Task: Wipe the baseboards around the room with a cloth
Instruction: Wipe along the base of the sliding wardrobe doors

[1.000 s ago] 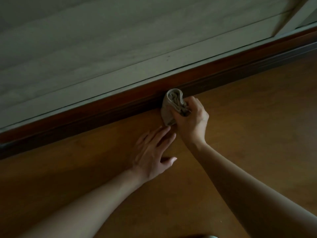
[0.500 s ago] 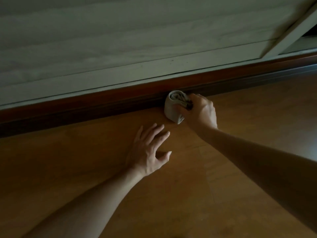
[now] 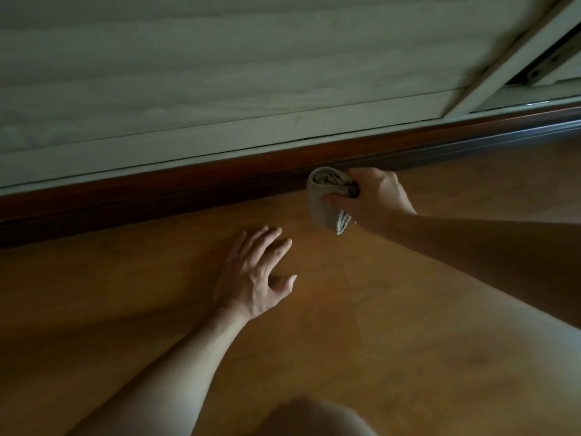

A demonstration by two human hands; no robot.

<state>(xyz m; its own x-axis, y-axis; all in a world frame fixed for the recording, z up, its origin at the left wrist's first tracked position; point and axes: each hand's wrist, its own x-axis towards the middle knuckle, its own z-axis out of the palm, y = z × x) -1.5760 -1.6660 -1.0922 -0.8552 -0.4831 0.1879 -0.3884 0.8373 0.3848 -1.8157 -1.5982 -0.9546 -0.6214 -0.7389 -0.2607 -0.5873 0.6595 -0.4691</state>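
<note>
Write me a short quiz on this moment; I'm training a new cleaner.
1. Which hand grips the cloth?
2. True or false: the left hand rests open on the floor.
3. The cloth touches: A) the baseboard, B) the white frame above it, C) the left hand.
Key: 1 the right hand; 2 true; 3 A.
</note>
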